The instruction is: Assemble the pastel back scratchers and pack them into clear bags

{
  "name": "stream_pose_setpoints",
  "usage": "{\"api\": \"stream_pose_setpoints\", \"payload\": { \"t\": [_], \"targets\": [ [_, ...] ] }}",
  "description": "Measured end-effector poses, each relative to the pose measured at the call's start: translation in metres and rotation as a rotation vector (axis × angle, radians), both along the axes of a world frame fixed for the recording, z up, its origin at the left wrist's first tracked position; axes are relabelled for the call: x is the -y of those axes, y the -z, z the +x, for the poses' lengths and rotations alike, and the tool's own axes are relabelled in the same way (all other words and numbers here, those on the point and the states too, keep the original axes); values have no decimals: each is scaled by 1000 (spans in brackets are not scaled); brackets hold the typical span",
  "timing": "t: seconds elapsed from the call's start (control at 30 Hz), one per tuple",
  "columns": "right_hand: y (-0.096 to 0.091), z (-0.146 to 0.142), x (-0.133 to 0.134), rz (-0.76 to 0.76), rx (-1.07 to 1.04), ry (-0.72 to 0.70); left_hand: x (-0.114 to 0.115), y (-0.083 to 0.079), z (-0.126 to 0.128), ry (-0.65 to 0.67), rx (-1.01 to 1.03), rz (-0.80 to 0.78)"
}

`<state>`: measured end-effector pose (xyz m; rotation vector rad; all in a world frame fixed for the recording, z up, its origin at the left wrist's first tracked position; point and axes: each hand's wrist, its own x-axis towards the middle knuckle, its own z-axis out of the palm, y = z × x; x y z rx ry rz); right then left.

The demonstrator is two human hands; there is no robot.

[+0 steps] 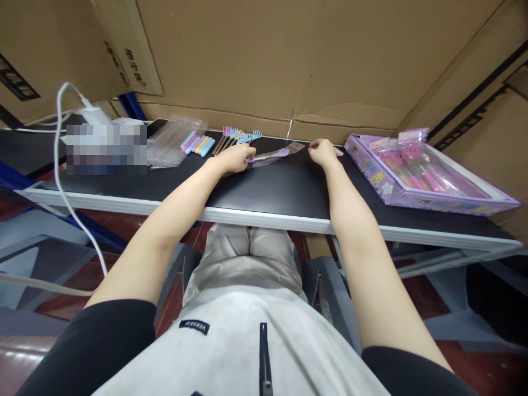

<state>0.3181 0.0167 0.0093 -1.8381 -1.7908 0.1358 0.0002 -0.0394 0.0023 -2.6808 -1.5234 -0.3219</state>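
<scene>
A black table (280, 192) bears plastic bags (165, 147), coloured sticks (202, 145), 1 purple box (385, 187).

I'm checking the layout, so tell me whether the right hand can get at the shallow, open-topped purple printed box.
Likely yes: the right hand is just left of the box. Only a small, flat-looking pink piece shows between them on the black tabletop, and it hardly seems in the way.

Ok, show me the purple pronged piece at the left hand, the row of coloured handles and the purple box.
Purple pronged piece (282, 152): head view, on its pronged end.
Coloured handles (202, 145): head view, on the yellow one.
Purple box (372, 169): head view, on its printed side wall.
</scene>
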Motion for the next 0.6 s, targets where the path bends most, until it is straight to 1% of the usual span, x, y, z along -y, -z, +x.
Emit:
{"api": "stream_pose_setpoints", "payload": {
  "t": [0.2,0.37,0.47,0.6],
  "targets": [
    [1,-5,2,-1,-22,-62,1,-2,1,-23,9,-26],
    [3,-1,0,-25,-22,-32,4,-4,3,-36,-4,-39],
    [0,5,2,-29,-26,44,6,-5,3,-29,-4,-39],
    [-7,21,5,-26,-85,235,10,-8,3,-21,-6,-56]
  ]
}}
